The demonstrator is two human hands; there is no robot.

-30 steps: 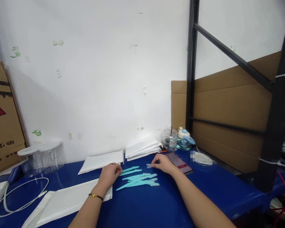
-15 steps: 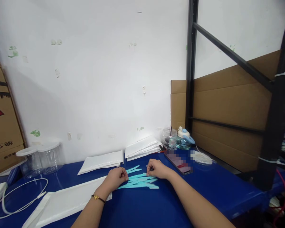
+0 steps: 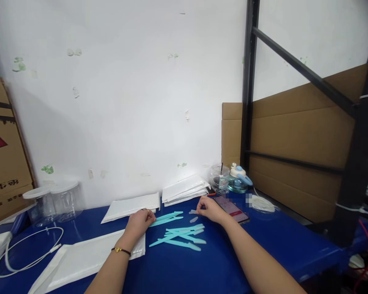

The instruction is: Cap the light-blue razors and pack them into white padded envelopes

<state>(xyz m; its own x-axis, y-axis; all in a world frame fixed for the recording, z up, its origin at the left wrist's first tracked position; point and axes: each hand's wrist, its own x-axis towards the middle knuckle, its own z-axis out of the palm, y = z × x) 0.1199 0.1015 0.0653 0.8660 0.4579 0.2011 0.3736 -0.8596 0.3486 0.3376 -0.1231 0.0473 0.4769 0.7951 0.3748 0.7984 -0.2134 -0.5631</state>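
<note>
Several thin turquoise plastic sticks (image 3: 179,237) with clear caps lie scattered on the blue table (image 3: 202,269). My left hand (image 3: 140,221) has its fingers curled on the end of two of these sticks (image 3: 167,218) at the back of the pile. My right hand (image 3: 210,209) pinches a small clear cap (image 3: 192,212) between its fingertips, just right of the pile. Another clear cap (image 3: 194,219) lies loose between the hands.
White padded envelopes lie at front left (image 3: 86,257), behind my left hand (image 3: 131,207) and stacked at the back (image 3: 184,188). A phone (image 3: 233,208) lies right of my right hand. Clear jars (image 3: 53,200), a white cable (image 3: 27,249), a water bottle (image 3: 237,183), cardboard and a black rack frame surround the table.
Both hands were together over the pile half a second ago; they have moved apart, the left pulling sticks back and left, the right drawing away to the right with a clear cap.
</note>
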